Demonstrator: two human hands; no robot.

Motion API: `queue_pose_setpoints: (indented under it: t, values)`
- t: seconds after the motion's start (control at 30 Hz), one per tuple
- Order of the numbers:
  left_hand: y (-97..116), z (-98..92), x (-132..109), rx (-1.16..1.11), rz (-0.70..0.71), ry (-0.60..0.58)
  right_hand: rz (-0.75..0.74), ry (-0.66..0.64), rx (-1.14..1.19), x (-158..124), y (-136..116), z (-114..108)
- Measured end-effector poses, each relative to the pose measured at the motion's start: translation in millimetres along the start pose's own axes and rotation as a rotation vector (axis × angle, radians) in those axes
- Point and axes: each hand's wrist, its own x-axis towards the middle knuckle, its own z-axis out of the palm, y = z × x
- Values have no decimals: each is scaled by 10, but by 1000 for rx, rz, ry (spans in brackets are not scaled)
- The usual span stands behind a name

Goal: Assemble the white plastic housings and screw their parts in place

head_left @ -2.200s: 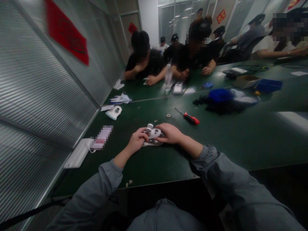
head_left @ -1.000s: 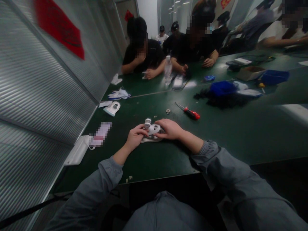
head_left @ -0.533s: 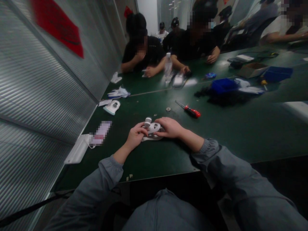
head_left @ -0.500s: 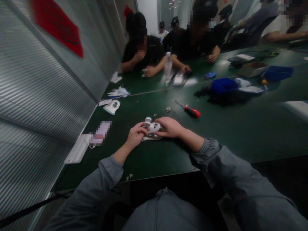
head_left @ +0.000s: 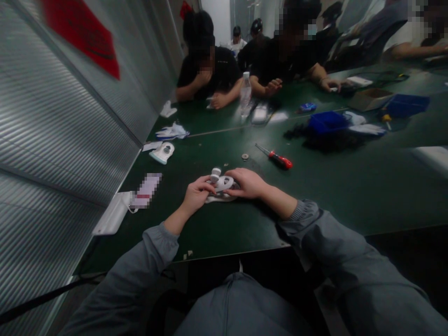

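Note:
Between my hands, low over the green table [head_left: 224,238], is a white plastic part [head_left: 226,184] with oval openings and a round knob-like piece [head_left: 215,174] standing up at its left. My left hand [head_left: 197,193] grips its left side between thumb and fingers. From the right, my right hand [head_left: 249,183] holds the other side, fingers over the top and thumb at the near edge. Another white piece [head_left: 221,199] shows beneath; whether it is joined to the upper part I cannot tell. Beyond my right hand lies a red-and-black screwdriver [head_left: 280,160], with a small round metal piece [head_left: 245,157] to its left.
At left lie a phone [head_left: 149,189], a white pouch-like item [head_left: 114,214], another white plastic part [head_left: 163,153] and gloves [head_left: 173,131]. Across the table are a water bottle [head_left: 245,93], a blue bin [head_left: 327,122] and a cardboard box [head_left: 371,99]. Co-workers sit opposite.
My hands keep their hold on the white plastic part, almost unmoved. Across the table, a co-worker's hands have shifted, one reaching further right. The view has tilted slightly.

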Motion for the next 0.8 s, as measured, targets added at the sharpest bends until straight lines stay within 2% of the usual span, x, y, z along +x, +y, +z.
queue_pose_setpoints:
  t: [0.2,0.8]
  values:
    - [-12,-5,-2,57,28,-25,9,-12,-12,0,-3,-6]
    - [-36,-10,-9,27,34,-33,11,-3,4,3,4,10]
